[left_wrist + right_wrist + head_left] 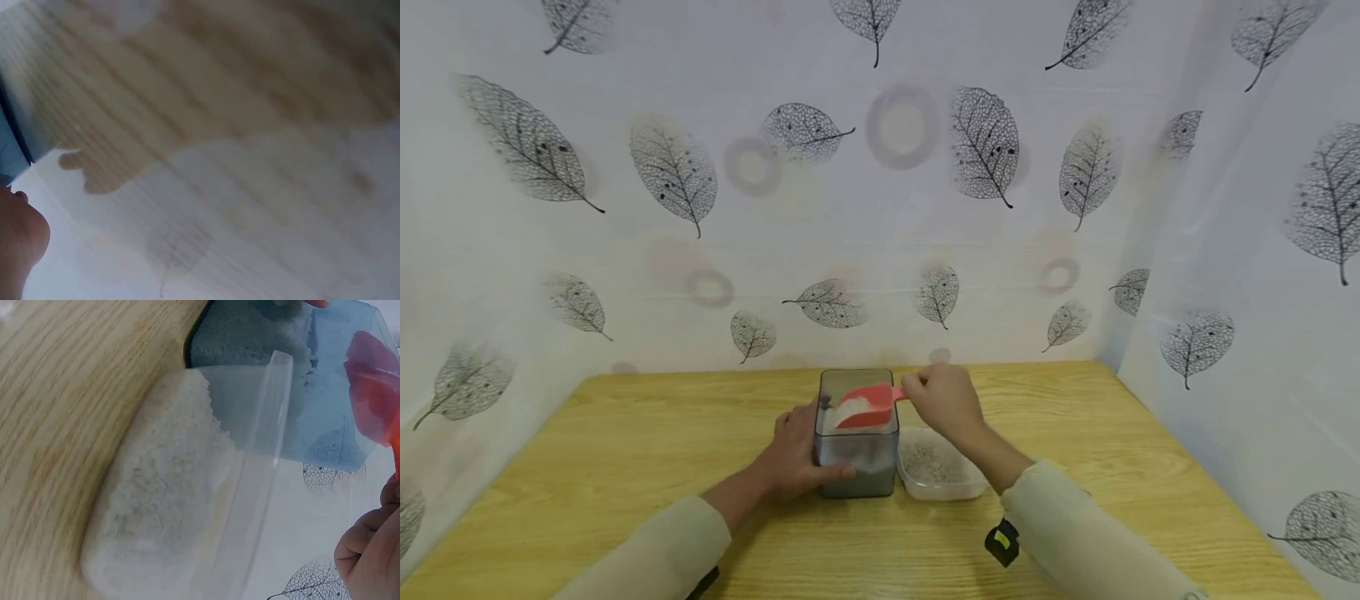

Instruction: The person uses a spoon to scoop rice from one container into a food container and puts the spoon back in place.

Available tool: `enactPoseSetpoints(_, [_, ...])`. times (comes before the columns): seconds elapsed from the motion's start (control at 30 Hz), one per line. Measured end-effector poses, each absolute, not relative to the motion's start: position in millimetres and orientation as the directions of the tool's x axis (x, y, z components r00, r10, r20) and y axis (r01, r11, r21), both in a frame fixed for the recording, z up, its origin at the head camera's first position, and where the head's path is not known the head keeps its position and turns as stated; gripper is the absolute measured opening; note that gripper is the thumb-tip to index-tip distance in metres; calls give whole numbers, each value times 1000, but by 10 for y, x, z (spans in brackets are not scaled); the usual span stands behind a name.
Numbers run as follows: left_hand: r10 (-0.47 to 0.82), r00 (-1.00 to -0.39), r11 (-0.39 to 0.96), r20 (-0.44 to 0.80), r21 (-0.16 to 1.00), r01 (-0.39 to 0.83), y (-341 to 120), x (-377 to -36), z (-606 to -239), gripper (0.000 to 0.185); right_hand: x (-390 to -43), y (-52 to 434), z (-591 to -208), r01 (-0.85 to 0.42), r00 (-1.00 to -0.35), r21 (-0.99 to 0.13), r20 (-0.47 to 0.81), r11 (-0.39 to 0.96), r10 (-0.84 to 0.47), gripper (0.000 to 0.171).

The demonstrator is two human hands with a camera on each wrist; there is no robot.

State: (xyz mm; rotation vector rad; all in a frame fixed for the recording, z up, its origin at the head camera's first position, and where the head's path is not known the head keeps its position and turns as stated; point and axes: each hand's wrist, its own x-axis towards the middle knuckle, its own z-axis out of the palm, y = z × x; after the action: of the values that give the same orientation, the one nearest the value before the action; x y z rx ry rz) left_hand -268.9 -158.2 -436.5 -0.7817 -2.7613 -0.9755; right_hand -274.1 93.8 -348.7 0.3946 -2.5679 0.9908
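My left hand [796, 460] holds a tall, see-through grey container [859, 482] by its left side, thumb across the front. In the left wrist view, part of that hand [22, 234] shows below the container's edge [11, 147]. The right hand [946, 405] grips the handle of a red scoop [880, 398], tilted over the container's open top and bearing white grains that look like rice [852, 409]. Seen from the right wrist, the scoop [369, 394] shows through the bluish container wall [337, 375], and grains fill its lower part.
Close beside the container's right side stands a low clear plastic tub [943, 492], partly behind the right forearm, with white grains [156, 487] in it. Both stand on a wood-grain table [662, 450]. A leaf-patterned sheet [880, 208] rises behind and at both sides.
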Motion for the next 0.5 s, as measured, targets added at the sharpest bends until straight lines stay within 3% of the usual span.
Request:
enactPoseSetpoints(0.2, [437, -860, 674, 264, 537, 508, -1580, -2696, -4370, 111, -2752, 1059, -3388, -437, -850, -594, 519, 675, -93, 41])
enactPoseSetpoints(0.5, [432, -867, 688, 248, 531, 495, -1574, -2688, -4353, 116, -2737, 1334, -3237, -405, -823, -575, 567, 711, -11, 44])
